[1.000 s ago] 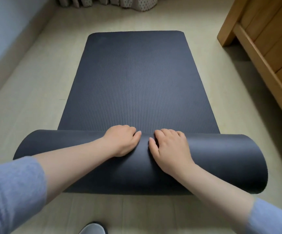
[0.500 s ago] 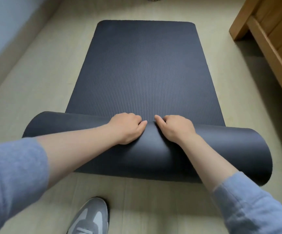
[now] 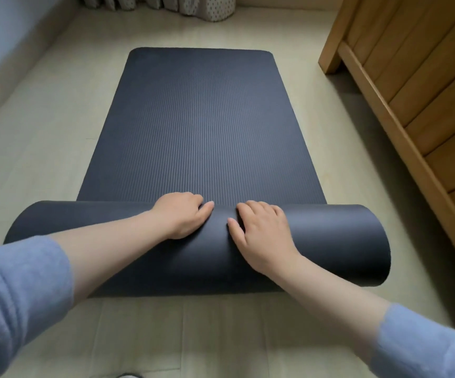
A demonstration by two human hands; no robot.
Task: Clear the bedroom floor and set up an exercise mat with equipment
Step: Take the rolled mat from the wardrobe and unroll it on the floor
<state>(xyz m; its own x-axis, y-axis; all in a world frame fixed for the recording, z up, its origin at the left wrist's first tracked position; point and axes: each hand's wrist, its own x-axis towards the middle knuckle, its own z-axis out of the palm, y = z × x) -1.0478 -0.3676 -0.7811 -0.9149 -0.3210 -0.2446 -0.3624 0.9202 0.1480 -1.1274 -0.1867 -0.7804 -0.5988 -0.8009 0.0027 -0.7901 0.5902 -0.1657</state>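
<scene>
A dark navy exercise mat (image 3: 202, 126) lies partly unrolled on the pale floor, ribbed side up, with its far end flat. The rest is a thick roll (image 3: 338, 241) lying crosswise close to me. Both hands are on the middle of that roll. My left hand (image 3: 182, 214) presses on its top, fingers bent down over the far side where the roll meets the flat part. My right hand (image 3: 261, 236) rests beside it with fingers spread on the smooth surface. No other equipment is in view.
A wooden bed frame (image 3: 411, 91) runs along the right, close to the roll's right end. A wall with a baseboard (image 3: 16, 50) lines the left. Curtain hems and a patterned fabric bin (image 3: 218, 8) stand at the far end. A shoe tip (image 3: 128, 375) shows at the bottom edge.
My right hand has slid back from the crease onto the roll's top, fingers spread. The view has tilted up, and the shoe has dropped almost out of view. The roll stays about where it was.
</scene>
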